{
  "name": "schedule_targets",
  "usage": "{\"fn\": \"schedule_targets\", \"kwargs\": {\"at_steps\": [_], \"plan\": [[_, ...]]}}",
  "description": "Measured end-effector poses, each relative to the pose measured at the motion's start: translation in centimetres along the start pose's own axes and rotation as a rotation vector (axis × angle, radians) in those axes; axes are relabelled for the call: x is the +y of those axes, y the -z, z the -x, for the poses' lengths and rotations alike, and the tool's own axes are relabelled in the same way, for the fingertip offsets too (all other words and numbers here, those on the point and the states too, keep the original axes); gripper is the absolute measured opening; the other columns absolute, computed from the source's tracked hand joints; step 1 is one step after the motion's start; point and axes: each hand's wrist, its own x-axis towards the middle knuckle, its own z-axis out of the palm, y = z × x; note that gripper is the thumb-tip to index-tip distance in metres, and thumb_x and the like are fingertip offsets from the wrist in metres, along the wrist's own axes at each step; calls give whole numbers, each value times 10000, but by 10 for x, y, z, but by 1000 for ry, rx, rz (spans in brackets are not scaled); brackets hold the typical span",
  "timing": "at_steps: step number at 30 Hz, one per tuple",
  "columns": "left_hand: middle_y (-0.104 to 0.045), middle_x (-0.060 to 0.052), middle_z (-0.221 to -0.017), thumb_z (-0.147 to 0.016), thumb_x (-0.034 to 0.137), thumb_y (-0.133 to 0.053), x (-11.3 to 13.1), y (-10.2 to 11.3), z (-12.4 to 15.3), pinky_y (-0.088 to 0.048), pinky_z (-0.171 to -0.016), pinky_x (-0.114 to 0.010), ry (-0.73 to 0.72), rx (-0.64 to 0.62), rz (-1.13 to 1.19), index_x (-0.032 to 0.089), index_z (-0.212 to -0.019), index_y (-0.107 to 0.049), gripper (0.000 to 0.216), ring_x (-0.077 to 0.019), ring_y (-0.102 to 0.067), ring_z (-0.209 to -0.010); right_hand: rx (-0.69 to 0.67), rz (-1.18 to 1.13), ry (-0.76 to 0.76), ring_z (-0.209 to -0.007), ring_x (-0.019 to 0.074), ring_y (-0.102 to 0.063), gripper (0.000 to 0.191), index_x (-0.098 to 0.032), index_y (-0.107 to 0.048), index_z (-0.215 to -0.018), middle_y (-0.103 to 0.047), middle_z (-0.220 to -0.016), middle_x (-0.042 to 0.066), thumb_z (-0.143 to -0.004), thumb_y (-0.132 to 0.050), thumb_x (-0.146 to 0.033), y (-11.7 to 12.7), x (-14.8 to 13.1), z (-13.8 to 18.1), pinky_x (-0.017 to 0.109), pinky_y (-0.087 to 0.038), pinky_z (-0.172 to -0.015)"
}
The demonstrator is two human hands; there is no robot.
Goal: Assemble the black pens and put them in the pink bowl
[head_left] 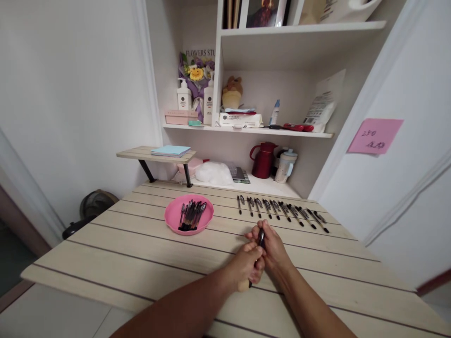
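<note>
Both my hands meet over the middle of the wooden table (pixel 116 253), closed round one black pen (pixel 261 237). My left hand (pixel 244 265) grips its lower end and my right hand (pixel 272 248) grips its upper end. A pink bowl (pixel 172 217) with several black pens (pixel 190 215) stands to the left, beyond my hands. A row of several pens and separated caps (pixel 282 211) lies side by side on the table beyond my right hand.
Behind the table are white shelves with a red jug (pixel 263 160), a white cup (pixel 285 165), bottles (pixel 183 96), a flower bouquet (pixel 196 72) and a plush toy (pixel 232 93). A small riser (pixel 137 154) holds a blue notebook (pixel 170 150). A pink sticky note (pixel 375 135) hangs on the right wall.
</note>
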Motion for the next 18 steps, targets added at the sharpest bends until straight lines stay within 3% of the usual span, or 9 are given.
{"fn": "schedule_targets", "kwargs": {"at_steps": [3, 5, 7, 9, 11, 15, 18], "plan": [[-362, 111, -481, -735, 541, -503, -1, -1, 1, -91, -346, -152, -33, 25, 10, 229, -865, -403, 353, -13, -190, -286, -48, -65, -10, -577, 146, -601, 328, -222, -486, -780, -551, -579, -35, -670, -655, -481, 7, -4, -6, 145, -296, -297], [-358, 110, -475, -748, 560, -474, -2, -2, 1, -96, -342, -156, -49, 35, 6, 230, -881, -412, 361, -17, -190, -286, -55, -127, -4, -595, 135, -603, 304, -226, -500, -769, -583, -624, -32, -670, -667, -459, 12, -8, -10, 162, -382, -349], [-362, 106, -472, -752, 544, -479, -3, -2, 0, -99, -341, -157, -48, 3, -7, 224, -876, -428, 347, -19, -195, -288, -29, -196, 35, -648, 128, -612, 280, -232, -509, -756, -618, -685, -33, -668, -679, -436, 18, -13, -15, 226, -501, -517], [-372, 101, -474, -752, 510, -497, -2, -1, 0, -98, -344, -158, -31, -44, -13, 215, -867, -445, 321, -17, -199, -292, 15, -241, 85, -688, 126, -615, 264, -238, -513, -753, -638, -740, -31, -675, -673, -433, 27, -17, -20, 268, -524, -620], [-371, 98, -470, -761, 475, -494, 0, 1, 1, -93, -343, -163, -13, -74, 8, 211, -861, -458, 285, -20, -198, -291, 69, -226, 112, -592, 105, -587, 253, -237, -509, -743, -617, -681, -40, -695, -648, -443, 38, -20, -25, 239, -503, -540], [-354, 96, -455, -770, 430, -478, 7, 5, -1, -73, -347, -178, -45, -65, 146, 210, -850, -463, 234, -30, -180, -292, 205, 53, 21, -315, 46, -324, 272, -213, -487, -705, -397, -438, -89, -747, -561, -471, 55, -18, -36, 161, -278, -305], [-365, 89, -470, -764, 413, -477, 11, 9, -6, -67, -363, -176, -96, 0, 298, 206, -837, -459, 220, -28, -182, -304, 275, 545, -34, -338, 55, -371, 227, -193, -516, -755, -462, -485, -56, -782, -493, -417, 50, -19, -50, 168, -289, -318]]}}
